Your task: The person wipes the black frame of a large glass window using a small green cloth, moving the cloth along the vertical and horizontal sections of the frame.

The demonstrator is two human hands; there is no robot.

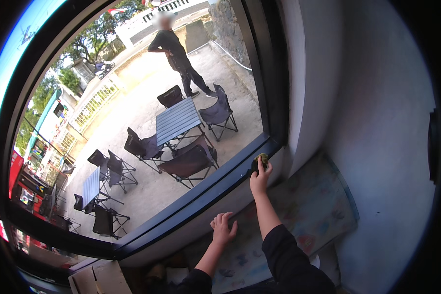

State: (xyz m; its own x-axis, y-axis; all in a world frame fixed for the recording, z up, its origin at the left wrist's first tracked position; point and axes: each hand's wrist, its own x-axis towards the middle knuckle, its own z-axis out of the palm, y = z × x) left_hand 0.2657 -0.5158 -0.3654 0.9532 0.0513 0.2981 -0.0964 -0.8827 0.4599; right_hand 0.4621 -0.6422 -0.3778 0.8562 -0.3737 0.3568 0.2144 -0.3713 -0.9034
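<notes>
My right hand (260, 179) holds a crumpled dark and yellow-green cloth (261, 160) against the black window frame (213, 187), close to its lower right corner. My left hand (223, 228) hovers below the sill with its fingers spread and nothing in them. Both forearms come from dark sleeves at the bottom of the view. The large window pane lies ahead of me, and a small pale spot shows on the frame left of the cloth.
A patterned surface (301, 209) lies under my arms beside a pale wall (386, 147). Cardboard (108, 277) is at lower left. Beyond the window stand slatted folding tables (178, 119), several folding chairs (189, 161) and a person (174, 53) in dark clothes.
</notes>
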